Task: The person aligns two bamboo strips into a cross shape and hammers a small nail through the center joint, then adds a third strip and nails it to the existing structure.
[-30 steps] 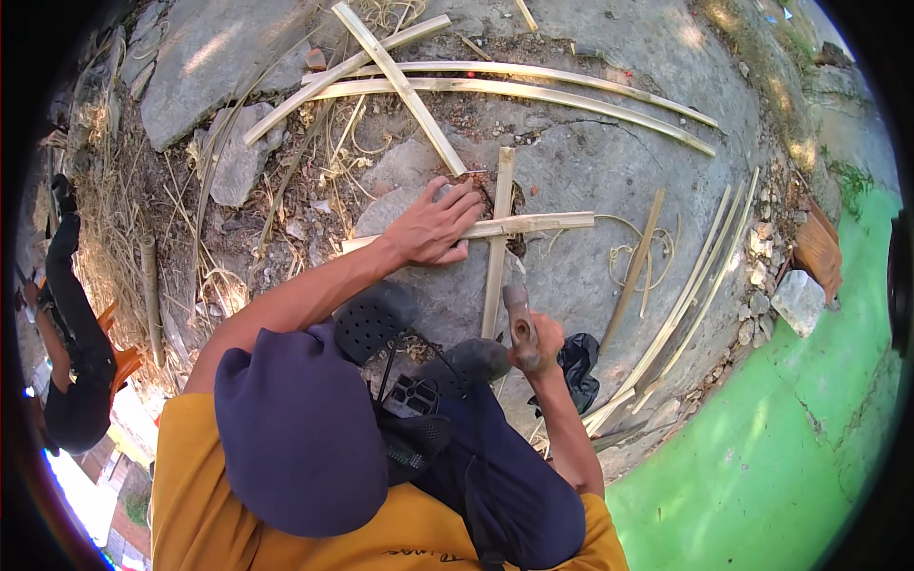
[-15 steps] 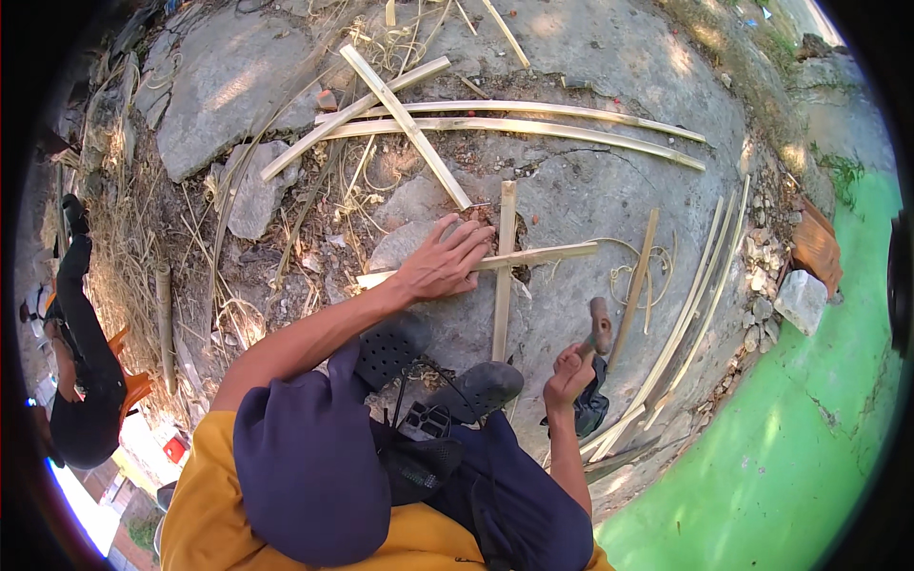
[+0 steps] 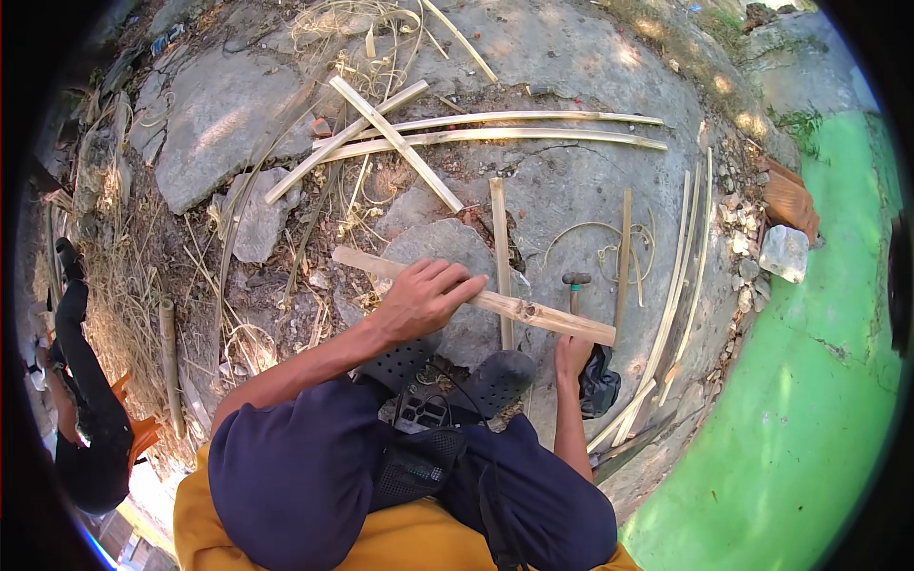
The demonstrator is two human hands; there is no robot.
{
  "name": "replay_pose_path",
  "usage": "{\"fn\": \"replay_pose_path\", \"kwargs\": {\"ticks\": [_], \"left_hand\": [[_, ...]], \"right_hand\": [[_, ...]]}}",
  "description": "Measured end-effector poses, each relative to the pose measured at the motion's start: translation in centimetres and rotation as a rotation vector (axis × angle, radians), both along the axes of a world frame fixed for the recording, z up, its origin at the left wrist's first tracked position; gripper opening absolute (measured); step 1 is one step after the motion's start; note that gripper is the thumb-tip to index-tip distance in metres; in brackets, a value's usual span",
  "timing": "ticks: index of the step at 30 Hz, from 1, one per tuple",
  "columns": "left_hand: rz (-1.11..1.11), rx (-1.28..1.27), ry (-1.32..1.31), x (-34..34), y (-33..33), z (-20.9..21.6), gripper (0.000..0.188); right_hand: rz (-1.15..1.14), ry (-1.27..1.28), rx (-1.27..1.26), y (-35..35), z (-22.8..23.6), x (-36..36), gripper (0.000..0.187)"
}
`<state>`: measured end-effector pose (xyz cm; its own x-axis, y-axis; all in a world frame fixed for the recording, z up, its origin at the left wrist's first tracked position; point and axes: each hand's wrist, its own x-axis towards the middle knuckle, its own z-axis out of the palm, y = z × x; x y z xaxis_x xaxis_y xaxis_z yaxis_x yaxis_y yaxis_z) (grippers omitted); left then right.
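Observation:
My left hand point(image 3: 419, 300) is closed around the middle of a flat bamboo slat point(image 3: 547, 316). The slat slants from the left down to the right, its broad face with a dark knot showing. Beneath it, a second slat point(image 3: 501, 228) lies pointing away from me on the concrete. My right hand point(image 3: 572, 356) grips a hammer point(image 3: 575, 280) by its handle, the head pointing away from me. Part of the handle is hidden behind the slat's right end. A black plastic bag point(image 3: 599, 383) sits just right of that hand.
Farther off, two crossed slats point(image 3: 395, 143) lie over two long strips point(image 3: 533, 136). More long strips point(image 3: 678, 285) lie at the right, before stones point(image 3: 743, 233) and a green floor point(image 3: 762, 409). Flat rocks point(image 3: 259, 217) and dry fibres are at the left; another person point(image 3: 90, 409) is at the far left.
My left hand has turned the slat, so its broad face shows and its right end is nearer me. The hammer has swung to point away from me. The view has shifted slightly.

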<state>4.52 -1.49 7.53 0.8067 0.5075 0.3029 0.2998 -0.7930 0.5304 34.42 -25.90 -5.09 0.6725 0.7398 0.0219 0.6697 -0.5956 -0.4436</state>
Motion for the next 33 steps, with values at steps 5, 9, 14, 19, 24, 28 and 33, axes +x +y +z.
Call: {"fn": "replay_pose_path", "kwargs": {"ticks": [5, 9, 14, 19, 24, 28, 33], "left_hand": [[0.011, 0.082, -0.071, -0.7, 1.0, 4.4, 0.049], [-0.005, 0.045, -0.108, -0.4, 1.3, 6.9, 0.051], [-0.032, -0.264, -0.06, -0.8, 1.3, 7.1, 0.044], [-0.117, -0.634, -0.055, -0.7, 2.2, 3.1, 0.027], [0.061, -0.932, 0.025, 0.4, 2.4, -1.3, 0.035], [0.101, -0.967, 0.05, 0.3, 1.8, -5.0, 0.029], [0.229, -1.131, 0.081, 0.6, 2.1, -4.1, 0.026]], "right_hand": [[-0.067, 0.196, -0.114, 2.0, -0.4, -1.0, 0.033], [0.01, 0.139, -0.094, 1.6, -0.7, -0.6, 0.038], [-0.026, 0.104, -0.143, 2.4, 0.3, -1.6, 0.036], [-0.097, 0.181, -0.13, 2.8, 1.5, -1.4, 0.034], [-0.234, 0.352, -0.07, 2.2, 2.1, -2.0, 0.037], [-0.283, 0.461, 0.057, 3.4, 3.6, -5.5, 0.053], [-0.114, 0.408, 0.015, 5.0, 5.2, -7.4, 0.065]]}}
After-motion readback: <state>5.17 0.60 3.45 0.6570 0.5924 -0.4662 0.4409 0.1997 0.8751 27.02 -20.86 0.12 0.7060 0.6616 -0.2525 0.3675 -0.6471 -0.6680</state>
